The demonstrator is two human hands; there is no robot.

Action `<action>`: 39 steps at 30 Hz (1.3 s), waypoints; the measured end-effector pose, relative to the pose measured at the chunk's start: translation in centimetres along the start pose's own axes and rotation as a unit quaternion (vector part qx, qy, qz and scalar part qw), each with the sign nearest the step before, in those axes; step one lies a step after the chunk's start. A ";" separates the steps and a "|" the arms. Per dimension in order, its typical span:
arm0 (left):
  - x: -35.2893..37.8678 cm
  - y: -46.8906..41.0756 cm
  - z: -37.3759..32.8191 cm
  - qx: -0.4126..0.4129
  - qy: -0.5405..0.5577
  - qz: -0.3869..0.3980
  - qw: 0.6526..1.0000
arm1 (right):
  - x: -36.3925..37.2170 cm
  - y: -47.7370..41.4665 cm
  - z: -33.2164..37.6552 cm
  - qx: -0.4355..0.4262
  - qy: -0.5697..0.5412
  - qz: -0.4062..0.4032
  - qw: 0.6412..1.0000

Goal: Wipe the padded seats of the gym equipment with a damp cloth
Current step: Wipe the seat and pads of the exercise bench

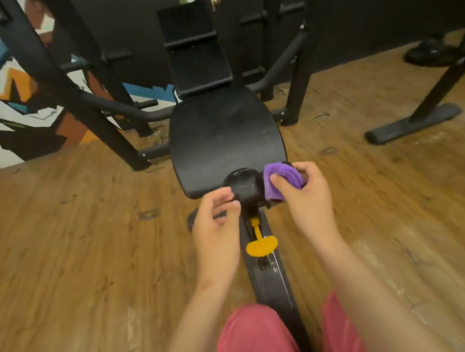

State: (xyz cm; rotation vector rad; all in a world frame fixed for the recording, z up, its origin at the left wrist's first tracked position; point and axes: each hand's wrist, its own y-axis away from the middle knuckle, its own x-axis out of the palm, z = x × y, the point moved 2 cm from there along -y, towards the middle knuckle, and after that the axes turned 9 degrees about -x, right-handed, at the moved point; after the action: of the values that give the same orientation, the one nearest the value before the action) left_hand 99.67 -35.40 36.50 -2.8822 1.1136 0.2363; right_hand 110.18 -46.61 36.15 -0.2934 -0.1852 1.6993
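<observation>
A black padded seat (223, 137) of a weight bench lies in the middle of the view, with a black padded backrest (195, 51) rising behind it. At the seat's near end sits a small black pad (245, 186). My right hand (305, 194) grips a folded purple cloth (281, 181) against the right side of that pad. On the pad's left side, my left hand (217, 220) touches it with curled fingertips.
A yellow adjustment handle (261, 245) sticks out on the black frame beam (272, 279) below the pad. Black rack uprights (75, 94) stand left and right of the bench. Another machine's foot (413, 123) rests on the wooden floor at right.
</observation>
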 end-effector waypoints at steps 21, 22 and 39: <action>0.8 -3.9 -1.7 0.033 -0.118 -0.094 0.988 | 0.9 -0.6 0.6 -0.080 0.015 0.050 0.995; 0.3 -4.4 -1.2 0.022 -0.110 -0.103 0.988 | 1.0 -0.9 0.5 -0.091 0.031 0.040 0.995; -0.6 -7.4 6.3 -0.103 0.080 -0.042 0.991 | 8.7 -3.0 -0.8 -0.236 0.206 0.075 0.947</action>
State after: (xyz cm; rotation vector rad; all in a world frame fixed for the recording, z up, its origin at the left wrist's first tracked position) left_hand 103.38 -28.89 30.27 -3.1726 1.0425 0.1237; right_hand 112.13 -37.60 35.52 -1.0332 -0.2630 1.6865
